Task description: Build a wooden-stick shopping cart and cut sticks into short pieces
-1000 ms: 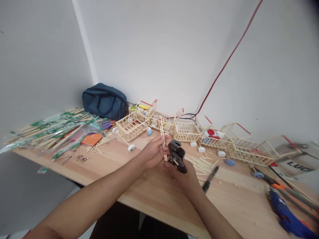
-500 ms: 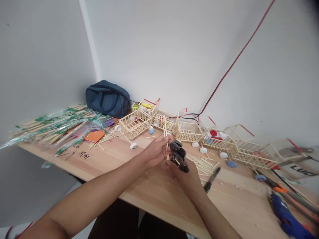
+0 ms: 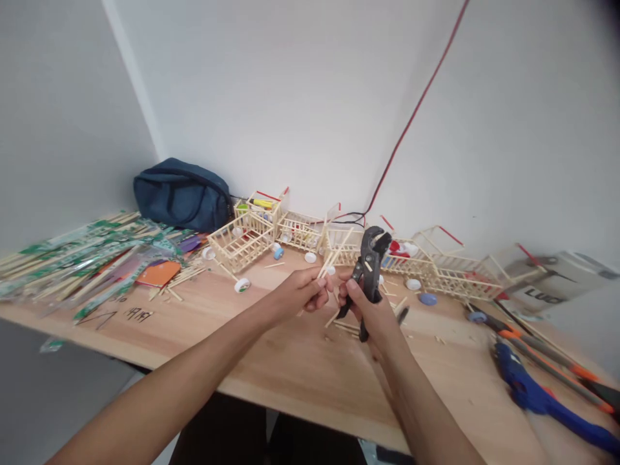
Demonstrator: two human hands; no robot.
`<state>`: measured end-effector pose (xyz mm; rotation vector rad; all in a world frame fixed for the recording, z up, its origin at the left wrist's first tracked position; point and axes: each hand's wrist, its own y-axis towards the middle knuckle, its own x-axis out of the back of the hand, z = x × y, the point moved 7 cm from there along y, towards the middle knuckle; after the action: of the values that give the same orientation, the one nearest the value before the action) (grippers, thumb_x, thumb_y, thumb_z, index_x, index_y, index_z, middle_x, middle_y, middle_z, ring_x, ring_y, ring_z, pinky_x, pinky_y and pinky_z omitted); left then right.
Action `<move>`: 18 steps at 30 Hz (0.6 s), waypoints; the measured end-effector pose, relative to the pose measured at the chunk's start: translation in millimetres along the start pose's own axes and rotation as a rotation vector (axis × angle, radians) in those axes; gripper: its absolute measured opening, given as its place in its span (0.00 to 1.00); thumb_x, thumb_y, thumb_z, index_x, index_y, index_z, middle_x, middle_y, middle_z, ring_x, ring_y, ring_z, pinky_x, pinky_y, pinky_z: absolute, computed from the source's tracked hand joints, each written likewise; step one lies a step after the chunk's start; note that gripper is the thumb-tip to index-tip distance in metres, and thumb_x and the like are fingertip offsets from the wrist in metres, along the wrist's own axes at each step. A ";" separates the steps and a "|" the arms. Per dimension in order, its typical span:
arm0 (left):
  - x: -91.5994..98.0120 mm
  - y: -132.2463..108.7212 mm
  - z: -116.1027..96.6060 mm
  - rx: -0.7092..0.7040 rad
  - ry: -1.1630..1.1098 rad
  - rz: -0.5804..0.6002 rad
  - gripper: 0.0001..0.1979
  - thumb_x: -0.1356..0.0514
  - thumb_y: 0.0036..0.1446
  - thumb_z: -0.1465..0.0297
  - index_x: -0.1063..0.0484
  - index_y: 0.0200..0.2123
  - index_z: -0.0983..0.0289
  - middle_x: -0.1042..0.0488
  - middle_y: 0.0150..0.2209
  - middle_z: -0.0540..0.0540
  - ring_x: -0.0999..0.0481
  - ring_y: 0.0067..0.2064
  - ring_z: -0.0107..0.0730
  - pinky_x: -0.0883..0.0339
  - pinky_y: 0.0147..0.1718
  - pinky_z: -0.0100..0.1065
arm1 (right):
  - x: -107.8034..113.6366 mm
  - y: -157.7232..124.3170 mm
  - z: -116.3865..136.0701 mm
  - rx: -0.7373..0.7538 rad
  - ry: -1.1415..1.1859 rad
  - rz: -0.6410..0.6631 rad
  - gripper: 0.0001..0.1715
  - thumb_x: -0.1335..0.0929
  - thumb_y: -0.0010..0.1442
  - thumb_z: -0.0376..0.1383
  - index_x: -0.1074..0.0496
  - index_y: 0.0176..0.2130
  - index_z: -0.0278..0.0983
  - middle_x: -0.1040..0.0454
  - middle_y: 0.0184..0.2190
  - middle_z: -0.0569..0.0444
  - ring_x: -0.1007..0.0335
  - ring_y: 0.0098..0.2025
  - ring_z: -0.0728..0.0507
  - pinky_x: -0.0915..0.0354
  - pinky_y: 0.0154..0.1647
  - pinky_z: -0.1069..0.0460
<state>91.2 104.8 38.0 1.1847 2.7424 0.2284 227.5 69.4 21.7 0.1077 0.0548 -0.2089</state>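
Note:
My left hand [image 3: 310, 292] is closed around a couple of thin wooden sticks [image 3: 338, 253], whose ends point up and to the right. In my right hand [image 3: 380, 316] is a black hand cutter [image 3: 371, 266] with its jaws upward, a little apart from the sticks. A short pale piece of stick shows against the cutter's body. Below and behind my right hand lie cut stick pieces [image 3: 346, 328] and a black pen [image 3: 403, 315], both partly hidden. Beyond my hands stands a small stick-built cart [image 3: 242, 244] with bottle-cap wheels.
More stick carts [image 3: 465, 279] with red handles line the wall. A blue pouch [image 3: 181, 197] and plastic-wrapped sticks [image 3: 92, 258] are at the left. On the right lie a blue glue gun [image 3: 526, 387] and an orange-and-grey long-handled tool [image 3: 540, 352]. A red cable [image 3: 416, 110] runs down the wall.
My right hand has moved the cutter up and right, away from the sticks. The sticks in my left hand now lean further right. The view has shifted to the right.

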 end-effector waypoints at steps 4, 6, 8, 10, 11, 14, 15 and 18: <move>-24.9 -1.7 3.0 0.020 0.028 0.123 0.22 0.46 0.60 0.50 0.36 0.31 0.64 0.39 0.20 0.47 0.44 0.20 0.22 0.51 0.19 0.26 | 10.5 0.3 5.3 0.058 -0.039 -0.109 0.29 0.26 0.50 0.52 0.26 0.42 0.33 0.32 0.24 0.58 0.37 0.27 0.49 0.37 0.31 0.53; -32.4 -2.7 6.6 0.056 0.024 0.161 0.22 0.46 0.60 0.50 0.36 0.31 0.64 0.38 0.20 0.47 0.44 0.19 0.22 0.50 0.19 0.26 | 13.6 -0.9 8.2 0.072 -0.074 -0.148 0.27 0.25 0.48 0.52 0.25 0.38 0.33 0.30 0.25 0.57 0.35 0.29 0.48 0.36 0.33 0.52; -35.8 -3.8 11.1 0.104 0.026 0.173 0.22 0.46 0.60 0.50 0.35 0.32 0.65 0.37 0.19 0.47 0.43 0.19 0.21 0.50 0.19 0.26 | 15.6 -2.4 10.2 0.073 -0.110 -0.172 0.26 0.25 0.47 0.52 0.26 0.35 0.33 0.29 0.26 0.55 0.34 0.30 0.47 0.35 0.34 0.52; -37.1 -4.7 14.8 0.139 0.026 0.179 0.22 0.45 0.60 0.50 0.35 0.33 0.65 0.35 0.20 0.47 0.43 0.19 0.21 0.49 0.19 0.26 | 16.8 -3.7 11.5 0.072 -0.136 -0.182 0.25 0.26 0.47 0.53 0.26 0.33 0.34 0.29 0.26 0.55 0.34 0.30 0.47 0.35 0.33 0.52; -37.5 -5.1 16.0 0.147 0.021 0.183 0.22 0.45 0.60 0.50 0.35 0.33 0.65 0.35 0.20 0.47 0.42 0.19 0.21 0.49 0.19 0.26 | 17.5 -4.2 11.9 0.074 -0.148 -0.187 0.25 0.26 0.47 0.53 0.27 0.32 0.34 0.30 0.25 0.55 0.35 0.30 0.47 0.36 0.33 0.52; -38.1 -5.2 19.5 0.151 -0.024 0.188 0.22 0.45 0.59 0.49 0.34 0.35 0.65 0.33 0.22 0.49 0.42 0.19 0.20 0.50 0.19 0.26 | 19.2 -5.0 12.1 0.084 -0.178 -0.200 0.25 0.26 0.48 0.53 0.28 0.29 0.34 0.31 0.24 0.56 0.35 0.29 0.47 0.36 0.31 0.53; -37.9 -5.0 20.6 0.148 -0.046 0.187 0.23 0.45 0.59 0.49 0.33 0.36 0.66 0.31 0.23 0.50 0.43 0.19 0.20 0.50 0.19 0.26 | 20.0 -5.1 11.8 0.086 -0.182 -0.208 0.25 0.26 0.48 0.53 0.28 0.29 0.35 0.31 0.23 0.56 0.35 0.28 0.47 0.36 0.31 0.53; -36.4 -4.5 23.8 0.144 -0.116 0.181 0.25 0.47 0.61 0.48 0.32 0.40 0.66 0.29 0.25 0.51 0.43 0.19 0.19 0.50 0.19 0.26 | 21.1 -4.5 10.6 0.097 -0.185 -0.216 0.24 0.27 0.49 0.53 0.29 0.28 0.35 0.31 0.22 0.57 0.36 0.27 0.48 0.37 0.31 0.53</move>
<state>117.3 77.1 16.5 1.4363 2.5899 -0.0198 247.6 59.5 30.4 0.1784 -0.1288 -0.4364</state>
